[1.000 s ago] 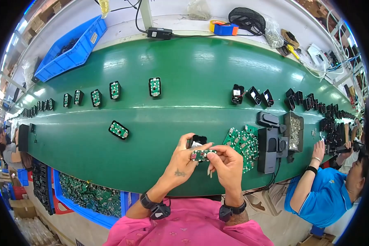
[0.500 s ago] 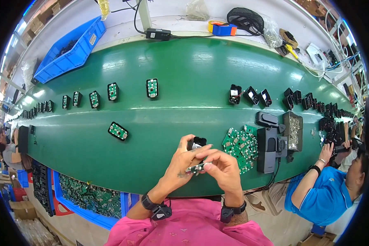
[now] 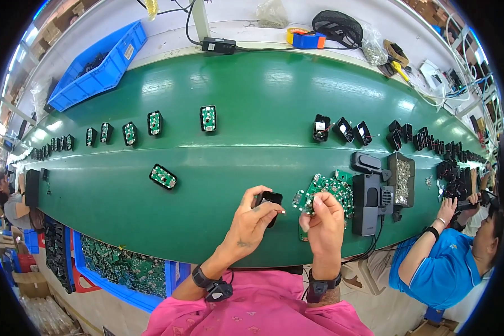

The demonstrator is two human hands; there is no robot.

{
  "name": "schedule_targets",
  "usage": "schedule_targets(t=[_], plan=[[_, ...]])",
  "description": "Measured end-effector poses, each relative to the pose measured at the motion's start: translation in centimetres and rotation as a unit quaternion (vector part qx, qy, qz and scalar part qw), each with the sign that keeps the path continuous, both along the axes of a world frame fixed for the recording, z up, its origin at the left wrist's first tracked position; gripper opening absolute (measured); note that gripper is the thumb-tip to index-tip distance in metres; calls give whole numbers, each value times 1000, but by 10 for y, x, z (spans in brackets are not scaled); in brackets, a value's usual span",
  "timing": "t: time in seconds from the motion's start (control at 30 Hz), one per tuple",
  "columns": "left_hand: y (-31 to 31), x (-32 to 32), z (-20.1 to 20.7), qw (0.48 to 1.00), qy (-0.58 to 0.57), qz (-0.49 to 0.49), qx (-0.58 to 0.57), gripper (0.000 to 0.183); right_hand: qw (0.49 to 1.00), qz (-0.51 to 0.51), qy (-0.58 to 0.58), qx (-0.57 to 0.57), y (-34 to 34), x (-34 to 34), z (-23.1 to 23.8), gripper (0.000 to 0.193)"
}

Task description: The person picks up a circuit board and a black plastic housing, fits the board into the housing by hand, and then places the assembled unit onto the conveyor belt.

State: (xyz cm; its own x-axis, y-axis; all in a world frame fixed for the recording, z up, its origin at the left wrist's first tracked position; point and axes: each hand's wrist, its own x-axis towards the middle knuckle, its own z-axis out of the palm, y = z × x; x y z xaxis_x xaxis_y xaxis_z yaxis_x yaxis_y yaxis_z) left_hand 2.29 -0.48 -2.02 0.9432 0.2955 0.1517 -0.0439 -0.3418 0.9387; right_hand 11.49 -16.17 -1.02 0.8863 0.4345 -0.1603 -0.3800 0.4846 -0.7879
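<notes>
- Green circuit board (image 3: 302,203): above the near-left edge of the loose board pile, pinched between the thumb and fingers of the right hand (image 3: 323,221). Whether it touches the pile I cannot tell.
- Black casing (image 3: 272,197): gripped in the curled left hand (image 3: 251,221), just left of that board; its inside is too dark to read.
- What has changed: half a second ago the hands met, with a board edge-on between them beside the casing; now they are apart, the right one over the pile. Whether it is the same board I cannot tell. Board and casing being separate, I judge them not joined.
- Loose board pile (image 3: 340,193): on the green counter (image 3: 235,162), beside a black device (image 3: 365,210) and a tray of small metal parts (image 3: 412,182).
- Board-fitted casing (image 3: 163,177): tilted, by itself left of the hands; a row of similar casings (image 3: 208,118) stretches away behind it.
- Boardless casings (image 3: 321,128): far side, right; some show wires.
- Co-worker in a blue shirt (image 3: 439,266): at right, hand now among black parts.
- Blue crate (image 3: 89,89): far left.
</notes>
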Motion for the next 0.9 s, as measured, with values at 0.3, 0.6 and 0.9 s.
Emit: schedule_targets(t=[0.3, 0.6, 0.9], plan=[[-2, -1, -8, 999, -35, 24, -3, 16, 986, 70, -65, -135, 10, -14, -14, 12], [-1, -5, -8, 998, -12, 1, -56, 20, 982, 83, -84, -148, 11, -18, -15, 11], [-6, -7, -1, 981, 12, -14, -193, 67, 954, 34, -177, -240, 16, -24, -23, 23]])
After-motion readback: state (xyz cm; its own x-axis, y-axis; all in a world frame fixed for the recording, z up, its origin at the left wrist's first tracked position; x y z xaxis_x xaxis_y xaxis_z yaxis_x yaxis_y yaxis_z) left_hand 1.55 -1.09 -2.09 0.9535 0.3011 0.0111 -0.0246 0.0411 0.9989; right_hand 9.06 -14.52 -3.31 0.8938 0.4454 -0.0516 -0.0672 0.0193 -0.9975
